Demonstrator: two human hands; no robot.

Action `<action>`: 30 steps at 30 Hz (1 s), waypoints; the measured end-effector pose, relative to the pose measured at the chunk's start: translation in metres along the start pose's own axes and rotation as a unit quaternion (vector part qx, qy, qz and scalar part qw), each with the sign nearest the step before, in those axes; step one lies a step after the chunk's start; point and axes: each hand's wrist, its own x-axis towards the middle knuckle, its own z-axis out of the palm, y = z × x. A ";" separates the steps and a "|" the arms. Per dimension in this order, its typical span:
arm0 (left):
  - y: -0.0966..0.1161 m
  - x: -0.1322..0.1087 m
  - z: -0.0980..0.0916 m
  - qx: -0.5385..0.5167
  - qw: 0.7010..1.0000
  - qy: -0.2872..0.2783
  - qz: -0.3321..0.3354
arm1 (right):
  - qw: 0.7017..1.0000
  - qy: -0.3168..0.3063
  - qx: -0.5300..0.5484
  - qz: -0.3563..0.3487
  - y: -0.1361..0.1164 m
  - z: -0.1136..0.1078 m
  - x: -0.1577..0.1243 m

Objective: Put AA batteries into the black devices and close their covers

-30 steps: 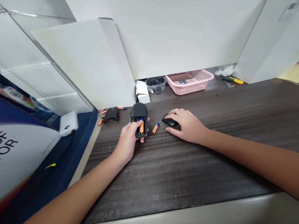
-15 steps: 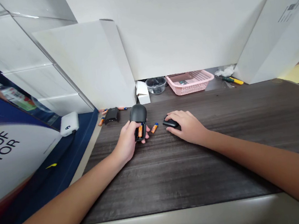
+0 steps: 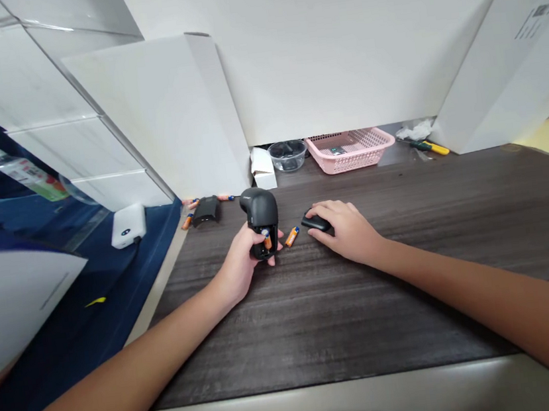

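My left hand [image 3: 236,263] is closed around a black handheld device [image 3: 261,208] with a rounded head, lifted off the table. Its battery compartment faces me uncovered, with an orange battery [image 3: 267,241] in it and my left thumb at that battery's side. Just right of the device, a loose orange-and-blue battery [image 3: 292,236] lies on the table. My right hand [image 3: 347,228] has its fingers and thumb about a small black curved piece [image 3: 315,221], which rests on or just above the tabletop; its kind is unclear.
Several orange batteries [image 3: 187,221] lie by another black curved piece [image 3: 206,210] at the table's left edge. Behind stand a small white box [image 3: 263,170], a clear bowl [image 3: 288,157] and a pink basket [image 3: 352,161]. A yellow-handled tool [image 3: 435,147] lies right. A white power bank [image 3: 128,225] sits left.
The device has turned in my left hand and shifted slightly right, its head now showing sideways. My right hand keeps its grip. At far left, the large printed box has dropped lower and a person's arm is gone.
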 end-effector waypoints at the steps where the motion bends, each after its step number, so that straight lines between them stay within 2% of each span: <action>1: -0.001 0.001 0.000 0.012 1.000 0.026 -0.004 | 1.000 0.001 -0.006 0.007 0.000 -0.001 0.000; 5: -0.006 0.012 -0.006 0.054 0.993 0.103 0.003 | 0.999 -0.008 -0.044 0.015 -0.004 -0.009 0.001; 11: -0.014 0.028 -0.020 0.020 0.988 0.151 0.008 | 0.995 -0.014 -0.093 0.041 -0.015 -0.020 -0.005; 14: -0.019 0.030 -0.024 0.017 0.990 0.138 0.030 | 0.988 -0.032 -0.148 0.042 -0.025 -0.027 -0.012; 17: -0.021 0.029 -0.022 0.021 0.992 0.121 0.041 | 0.977 -0.087 -0.191 0.041 -0.039 -0.038 -0.020; 21: -0.019 0.020 -0.014 0.033 0.995 0.066 0.064 | 0.980 -0.126 -0.157 0.004 -0.060 -0.044 -0.031; 25: -0.015 0.010 -0.007 0.042 0.996 0.023 0.079 | 0.989 -0.102 -0.097 -0.040 -0.069 -0.035 -0.036; 28: -0.014 0.007 -0.004 0.046 0.995 0.001 0.088 | 0.993 -0.072 -0.067 -0.057 -0.062 -0.028 -0.030; 30: -0.013 0.006 -0.004 0.047 0.994 -0.010 0.094 | 0.998 -0.051 -0.032 -0.035 -0.053 -0.025 -0.023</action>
